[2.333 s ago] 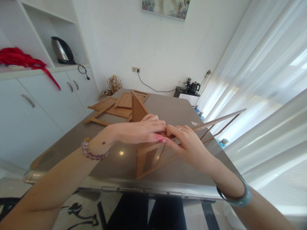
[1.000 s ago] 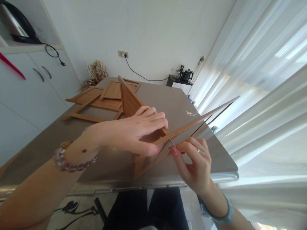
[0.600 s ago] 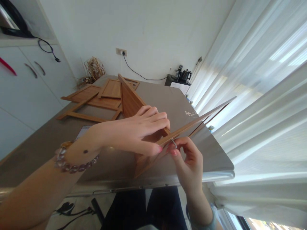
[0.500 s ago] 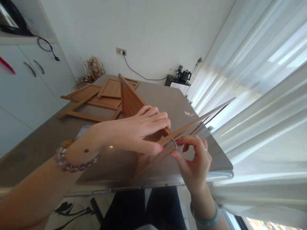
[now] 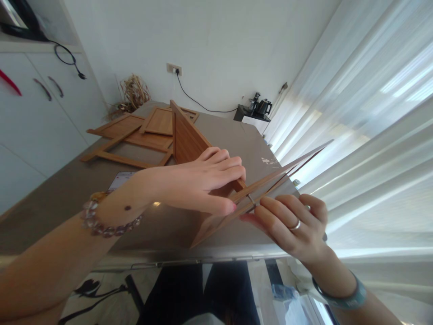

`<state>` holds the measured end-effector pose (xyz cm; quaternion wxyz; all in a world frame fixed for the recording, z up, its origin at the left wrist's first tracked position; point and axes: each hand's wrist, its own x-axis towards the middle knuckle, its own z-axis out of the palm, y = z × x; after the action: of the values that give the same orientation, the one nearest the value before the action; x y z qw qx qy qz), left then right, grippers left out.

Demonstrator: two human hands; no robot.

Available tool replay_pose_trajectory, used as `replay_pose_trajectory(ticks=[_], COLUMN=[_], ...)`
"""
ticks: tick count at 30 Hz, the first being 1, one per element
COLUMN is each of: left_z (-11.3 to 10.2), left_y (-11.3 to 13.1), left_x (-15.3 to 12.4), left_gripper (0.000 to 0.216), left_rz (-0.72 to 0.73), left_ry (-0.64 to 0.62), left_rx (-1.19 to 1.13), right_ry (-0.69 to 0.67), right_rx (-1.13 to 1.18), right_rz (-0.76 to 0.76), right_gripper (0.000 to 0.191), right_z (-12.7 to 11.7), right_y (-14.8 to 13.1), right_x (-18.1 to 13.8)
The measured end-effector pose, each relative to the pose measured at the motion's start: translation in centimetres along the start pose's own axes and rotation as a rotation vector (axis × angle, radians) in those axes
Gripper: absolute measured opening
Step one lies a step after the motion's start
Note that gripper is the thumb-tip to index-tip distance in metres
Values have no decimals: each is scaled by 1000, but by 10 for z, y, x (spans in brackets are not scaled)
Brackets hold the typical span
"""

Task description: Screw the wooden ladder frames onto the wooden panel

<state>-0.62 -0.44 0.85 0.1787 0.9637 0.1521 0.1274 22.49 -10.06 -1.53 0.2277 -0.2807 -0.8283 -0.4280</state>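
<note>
My left hand is closed over the corner where two wooden panels meet. One, an upright slatted panel, runs away from me, its near end under my fingers. The other, a long panel, stands on edge and slants from lower left to upper right; my thumb presses near its edge. On its near side, a thin metal hex key sits against the wood. My right hand has its fingers curled round that key, with the thumb below. The key's tip and any screw are hidden.
Several wooden frames and panels lie at the left of the grey table. A phone lies partly behind my left wrist. Dried stalks stand in the far left corner. Sheer curtains hang along the right.
My right hand has turned and swung to the right, from a fingertip pinch to fingers curled round the hex key, and the key has rotated. My left hand keeps its grip on the panels.
</note>
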Motion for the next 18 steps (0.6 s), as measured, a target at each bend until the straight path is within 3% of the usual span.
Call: replay_pose_trajectory(ticks=[4, 7, 13, 18], left_z=[-1, -1, -2, -3], left_y=[0, 0, 1, 3], left_x=[1, 1, 1, 2], left_gripper=[22, 23, 27, 32], left_rz=[0, -3, 0, -3], left_ry=[3, 0, 10, 56], left_rx=[9, 8, 11, -85], right_ry=[-43, 5, 10, 50], right_rx=[54, 187, 412, 681], right_rz=[-37, 68, 245, 393], right_gripper=[13, 8, 33, 24], right_z=[-4, -2, 17, 24], right_y=[9, 19, 30, 17], right_x=[-3, -7, -6, 0])
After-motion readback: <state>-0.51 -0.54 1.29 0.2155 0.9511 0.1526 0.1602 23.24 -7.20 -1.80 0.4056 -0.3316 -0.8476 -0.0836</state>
